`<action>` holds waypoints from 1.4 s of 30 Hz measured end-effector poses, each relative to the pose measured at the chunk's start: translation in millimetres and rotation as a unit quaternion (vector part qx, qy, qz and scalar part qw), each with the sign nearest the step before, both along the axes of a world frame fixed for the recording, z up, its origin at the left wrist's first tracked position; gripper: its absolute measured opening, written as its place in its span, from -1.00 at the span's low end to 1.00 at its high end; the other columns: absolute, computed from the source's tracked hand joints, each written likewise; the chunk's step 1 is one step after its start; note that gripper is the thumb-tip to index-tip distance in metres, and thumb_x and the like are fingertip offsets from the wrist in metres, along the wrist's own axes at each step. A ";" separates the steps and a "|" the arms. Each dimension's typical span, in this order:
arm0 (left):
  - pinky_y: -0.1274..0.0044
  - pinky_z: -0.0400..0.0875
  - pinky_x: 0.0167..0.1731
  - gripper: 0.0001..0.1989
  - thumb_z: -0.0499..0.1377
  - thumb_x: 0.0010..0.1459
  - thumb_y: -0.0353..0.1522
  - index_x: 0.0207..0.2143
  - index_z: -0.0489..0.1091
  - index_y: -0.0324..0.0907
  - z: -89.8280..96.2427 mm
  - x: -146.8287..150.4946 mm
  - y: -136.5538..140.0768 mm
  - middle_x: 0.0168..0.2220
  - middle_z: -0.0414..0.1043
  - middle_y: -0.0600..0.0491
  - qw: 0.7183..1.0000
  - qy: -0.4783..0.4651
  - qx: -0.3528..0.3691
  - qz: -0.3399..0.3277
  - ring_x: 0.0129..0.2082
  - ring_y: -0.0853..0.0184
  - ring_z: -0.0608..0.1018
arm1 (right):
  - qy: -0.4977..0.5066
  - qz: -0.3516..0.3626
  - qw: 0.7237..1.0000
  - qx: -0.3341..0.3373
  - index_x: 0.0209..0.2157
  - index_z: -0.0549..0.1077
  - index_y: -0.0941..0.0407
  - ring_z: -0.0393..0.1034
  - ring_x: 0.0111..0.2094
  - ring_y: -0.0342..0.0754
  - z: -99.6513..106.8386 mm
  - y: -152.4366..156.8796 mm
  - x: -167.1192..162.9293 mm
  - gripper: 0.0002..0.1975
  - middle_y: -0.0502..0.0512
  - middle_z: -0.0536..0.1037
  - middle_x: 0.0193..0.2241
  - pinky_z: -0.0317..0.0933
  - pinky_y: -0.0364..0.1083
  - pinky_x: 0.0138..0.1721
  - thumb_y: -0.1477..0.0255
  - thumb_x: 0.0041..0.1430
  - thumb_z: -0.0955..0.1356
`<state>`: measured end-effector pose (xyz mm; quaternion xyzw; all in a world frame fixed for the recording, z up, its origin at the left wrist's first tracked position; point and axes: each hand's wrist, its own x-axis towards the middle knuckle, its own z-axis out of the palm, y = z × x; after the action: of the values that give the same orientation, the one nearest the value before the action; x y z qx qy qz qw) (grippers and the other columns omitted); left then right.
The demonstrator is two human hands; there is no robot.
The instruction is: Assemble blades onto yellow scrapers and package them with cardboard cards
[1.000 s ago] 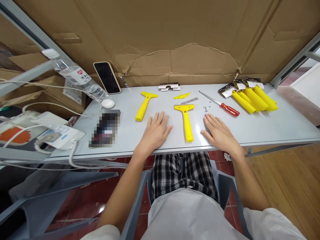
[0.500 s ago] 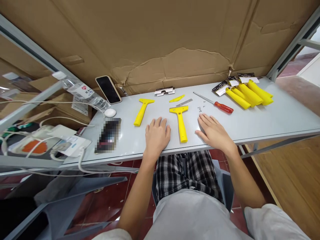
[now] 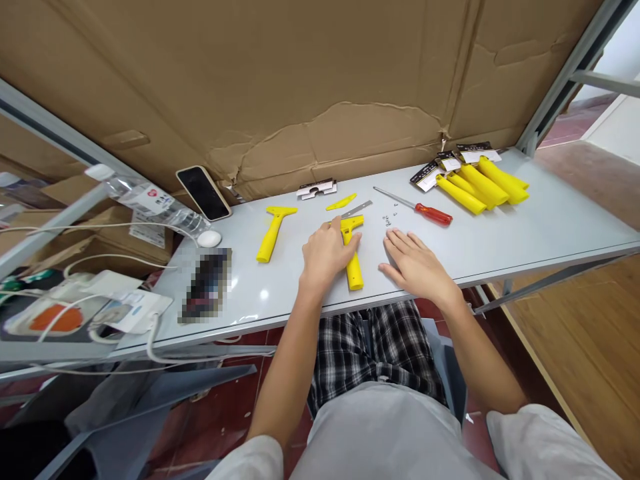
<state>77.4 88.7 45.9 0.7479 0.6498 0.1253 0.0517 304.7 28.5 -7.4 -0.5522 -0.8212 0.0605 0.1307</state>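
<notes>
My left hand (image 3: 324, 253) is at a yellow scraper handle (image 3: 354, 270), its thumb across the handle's upper part and its fingers at the left side of the T-shaped head, partly covering it. My right hand (image 3: 417, 263) lies flat on the tabletop with fingers extended, holding nothing. Several tiny screws (image 3: 387, 221) are just beyond its fingertips. Behind the scraper handle lie a metal blade (image 3: 359, 208) and a yellow blade cover (image 3: 341, 202). A screwdriver (image 3: 434, 214) with a red handle rests farther right. Left of my left hand lies another yellow scraper (image 3: 273, 233).
Several yellow scraper handles with card tags (image 3: 483, 187) lie at the back right. A folded card (image 3: 317, 189) sits near the cardboard wall (image 3: 280, 80). At the left are a leaning phone (image 3: 204, 193), a water bottle (image 3: 155, 200), a pixelated item (image 3: 206, 283) and white cables.
My left hand has moved right and forward from the bare tabletop onto the middle scraper handle. My right hand stays flat. The whole view has shifted slightly.
</notes>
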 end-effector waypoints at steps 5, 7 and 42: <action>0.01 0.57 0.22 -0.27 0.27 0.43 -0.16 0.54 0.31 -0.20 -2.1 -3.8 6.3 0.26 0.63 -0.34 0.999 -0.018 -0.010 -0.045 0.24 -0.24 0.66 | 0.007 0.003 1.000 0.006 0.58 0.33 0.29 0.04 0.71 0.24 -0.7 -0.3 0.7 -0.22 0.34 0.15 0.62 0.00 0.35 0.76 0.05 0.63 0.17; 0.04 0.57 0.23 -0.27 0.27 0.41 -0.21 0.55 0.31 -0.21 -2.8 -8.8 7.7 0.19 0.67 -0.31 0.998 -0.024 -0.009 -0.060 0.21 -0.20 0.67 | 0.011 0.005 1.000 0.008 0.57 0.33 0.29 0.04 0.71 0.25 -1.5 0.0 1.2 -0.22 0.34 0.15 0.62 0.01 0.35 0.76 0.05 0.63 0.17; 0.24 0.51 0.02 -0.58 0.14 0.41 -0.38 0.25 0.55 -0.22 6.5 -8.2 8.9 0.09 0.67 -0.30 0.994 0.091 -0.013 -0.059 0.07 -0.12 0.70 | 0.072 0.003 0.997 0.029 0.40 0.54 0.17 0.27 0.59 0.25 3.9 -1.2 5.2 -0.43 0.27 0.38 0.53 0.16 0.35 0.68 0.17 0.58 0.27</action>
<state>69.2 97.5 52.3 0.7927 0.6079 0.0451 0.0100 309.9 27.3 -3.5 -0.5402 -0.8124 0.0769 0.2055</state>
